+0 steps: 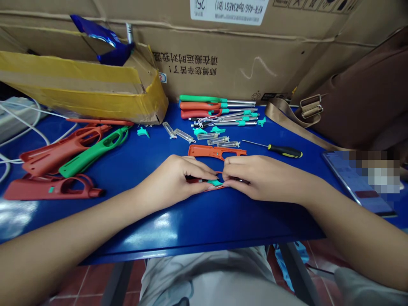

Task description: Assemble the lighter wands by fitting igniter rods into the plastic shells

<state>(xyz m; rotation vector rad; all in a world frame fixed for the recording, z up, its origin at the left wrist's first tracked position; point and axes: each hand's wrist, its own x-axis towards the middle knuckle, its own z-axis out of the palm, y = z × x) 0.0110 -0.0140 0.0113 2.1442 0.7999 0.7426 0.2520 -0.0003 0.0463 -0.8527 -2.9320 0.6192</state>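
At the middle of the table, my left hand (183, 176) and my right hand (258, 176) are both closed on an orange lighter casing half (213, 188). A teal trigger (216, 183) sits in it between my fingertips, with the left thumb against it. Much of the casing is hidden behind my fingers. Just beyond my hands lies another orange casing half (204, 151). Past that are several clear fuel tanks (217, 140) and loose teal triggers (218, 129).
Lighters with metal tubes (204, 105) lie at the back. Red and green casings (92, 151) are piled left, below a yellow-taped box (111, 97). To the right are a screwdriver (285, 151), a phone (350, 178) and a brown strap (287, 112). Cardboard (223, 46) stands behind the blue table (178, 229).
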